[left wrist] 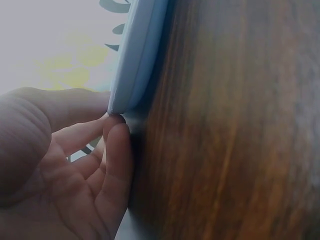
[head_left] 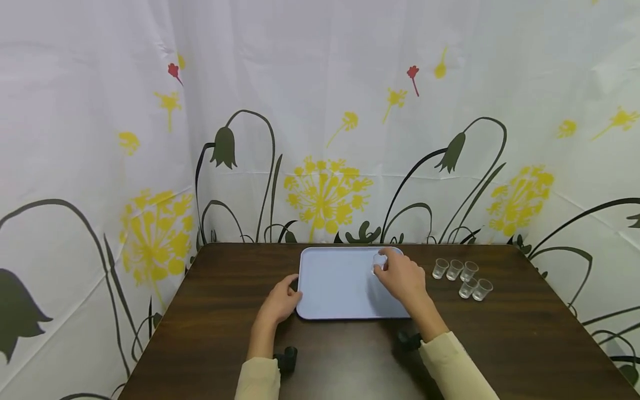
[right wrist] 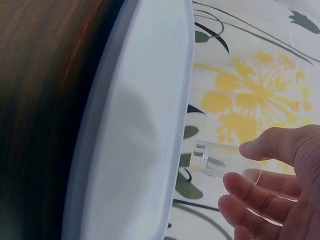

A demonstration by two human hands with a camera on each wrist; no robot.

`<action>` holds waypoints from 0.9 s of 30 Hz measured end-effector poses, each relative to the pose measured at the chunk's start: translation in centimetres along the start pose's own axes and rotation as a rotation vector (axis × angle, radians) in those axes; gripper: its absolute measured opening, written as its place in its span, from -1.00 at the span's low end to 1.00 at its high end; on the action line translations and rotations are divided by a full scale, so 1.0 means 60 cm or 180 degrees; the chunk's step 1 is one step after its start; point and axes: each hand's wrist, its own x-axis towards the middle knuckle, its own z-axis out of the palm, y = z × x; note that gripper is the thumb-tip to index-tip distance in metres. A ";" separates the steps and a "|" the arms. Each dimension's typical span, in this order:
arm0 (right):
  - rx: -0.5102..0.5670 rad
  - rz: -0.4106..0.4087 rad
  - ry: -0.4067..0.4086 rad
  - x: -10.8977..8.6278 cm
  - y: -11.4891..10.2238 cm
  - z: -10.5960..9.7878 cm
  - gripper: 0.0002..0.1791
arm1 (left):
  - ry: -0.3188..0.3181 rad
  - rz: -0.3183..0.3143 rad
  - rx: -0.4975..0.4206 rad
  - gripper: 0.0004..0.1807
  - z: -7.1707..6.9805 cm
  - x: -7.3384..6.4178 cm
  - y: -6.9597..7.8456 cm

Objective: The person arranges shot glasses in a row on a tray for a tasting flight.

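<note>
A small clear shot glass is pinched between the thumb and fingers of my right hand. In the right wrist view its thick base points toward the tray, and a gap shows between them. The pale blue rectangular tray lies on the table beneath that hand, toward its right side. My left hand grips the tray's left edge, its thumb and fingertips meeting at the rim in the left wrist view. The curled fingers hide part of that edge.
Several more clear shot glasses stand in a loose group on the dark wooden table, right of the tray. A white curtain with yellow and green flower prints hangs behind and around the table.
</note>
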 end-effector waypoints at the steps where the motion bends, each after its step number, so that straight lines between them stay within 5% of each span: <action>1: -0.0009 -0.0020 0.0001 0.001 -0.004 0.002 -0.53 | 0.0004 -0.0004 -0.0011 -0.33 0.000 0.002 0.000; 10: -0.0024 -0.0209 -0.0031 0.006 -0.038 0.024 -0.58 | -0.0048 0.0066 0.0027 -0.27 0.008 0.039 -0.039; 17: -0.0082 -0.0287 -0.0060 0.009 -0.058 0.032 -0.60 | -0.0050 0.0191 0.0000 -0.32 0.011 0.030 -0.024; 22: -0.0093 -0.0362 -0.0052 0.011 -0.076 0.043 -0.61 | -0.0100 0.0103 -0.0056 -0.32 0.010 0.029 -0.014; 27: 0.0006 -0.0470 -0.0066 0.009 -0.099 0.063 -0.63 | -0.0077 -0.0010 -0.0079 -0.27 0.025 0.069 -0.067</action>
